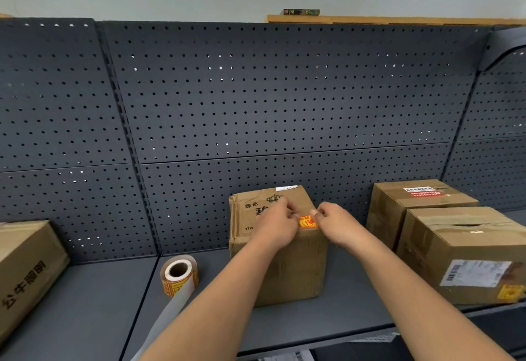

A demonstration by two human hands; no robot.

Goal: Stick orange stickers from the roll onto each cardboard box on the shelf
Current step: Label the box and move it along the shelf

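Observation:
A brown cardboard box [287,269] stands in the middle of the dark shelf [94,303]. An orange sticker [308,222] lies at its top front edge. My left hand [277,225] and my right hand [338,224] both sit on the box top, fingers curled, pinching the sticker from either side. The sticker roll [179,275] stands on the shelf to the left of the box, with a grey strip of backing paper trailing toward me.
Two more cardboard boxes stand at the right: a rear one [415,204] and a front one [466,252] with an orange sticker [509,293] on its face. Another box [25,272] sits at the far left. A perforated dark back panel [256,104] rises behind.

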